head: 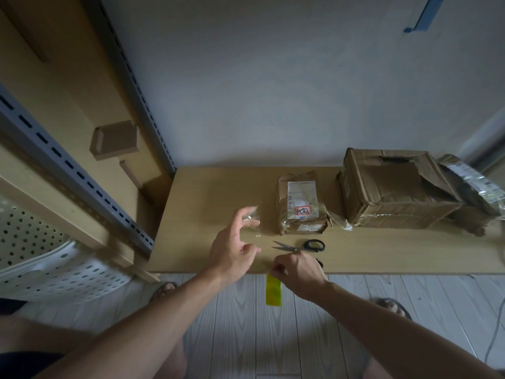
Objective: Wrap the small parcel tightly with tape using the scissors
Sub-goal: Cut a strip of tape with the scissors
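The small parcel (300,206), brown, covered in clear tape and bearing a white label, lies on the low wooden table (207,192). Just in front of it lie black-handled scissors (300,246), blades parted and pointing left. My left hand (235,253) hovers left of the scissors with fingers spread. A crumpled piece of clear tape (252,220) touches its fingertips; whether it sticks to them I cannot tell. My right hand (297,272) is at the table's front edge, pinching the top of a yellow-green strip (273,291) that hangs below the edge.
A larger, battered cardboard box (393,192) stands right of the parcel, with a grey plastic mail bag (475,184) leaning on it. A slotted metal shelf frame (82,176) and a white perforated basket (54,263) are at the left. My sandalled feet rest on the plank floor below.
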A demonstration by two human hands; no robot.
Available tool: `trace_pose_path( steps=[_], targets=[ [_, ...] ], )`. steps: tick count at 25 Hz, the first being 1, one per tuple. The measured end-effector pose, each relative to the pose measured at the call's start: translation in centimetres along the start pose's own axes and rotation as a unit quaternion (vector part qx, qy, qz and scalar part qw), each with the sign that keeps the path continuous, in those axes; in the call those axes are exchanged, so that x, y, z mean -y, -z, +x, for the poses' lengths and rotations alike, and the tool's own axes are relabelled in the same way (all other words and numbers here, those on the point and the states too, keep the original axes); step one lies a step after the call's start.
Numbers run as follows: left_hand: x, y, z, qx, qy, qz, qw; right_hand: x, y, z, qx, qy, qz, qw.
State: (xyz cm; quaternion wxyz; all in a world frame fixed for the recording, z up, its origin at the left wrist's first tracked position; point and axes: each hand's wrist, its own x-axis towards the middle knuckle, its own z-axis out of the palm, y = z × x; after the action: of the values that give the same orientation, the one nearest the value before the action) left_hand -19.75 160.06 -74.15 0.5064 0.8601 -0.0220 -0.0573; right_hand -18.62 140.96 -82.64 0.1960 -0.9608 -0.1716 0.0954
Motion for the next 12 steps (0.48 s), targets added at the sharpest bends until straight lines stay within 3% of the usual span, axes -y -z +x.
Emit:
trace_pose_path(
  steps=[7, 12],
  targets=[
    [-0.1, -0.2, 0.1, 0.006, 0.001, -0.005, 1.000, 0.7, 0.3, 0.8, -0.006, -0.019, -0.061, 0.998],
    [-0.2, -0.2, 0.0, 0.030, 0.028, -0.053, 0.998, -0.8, 1.4, 2.3, 0.042, -0.139, -0.007, 0.989]
  ],
)
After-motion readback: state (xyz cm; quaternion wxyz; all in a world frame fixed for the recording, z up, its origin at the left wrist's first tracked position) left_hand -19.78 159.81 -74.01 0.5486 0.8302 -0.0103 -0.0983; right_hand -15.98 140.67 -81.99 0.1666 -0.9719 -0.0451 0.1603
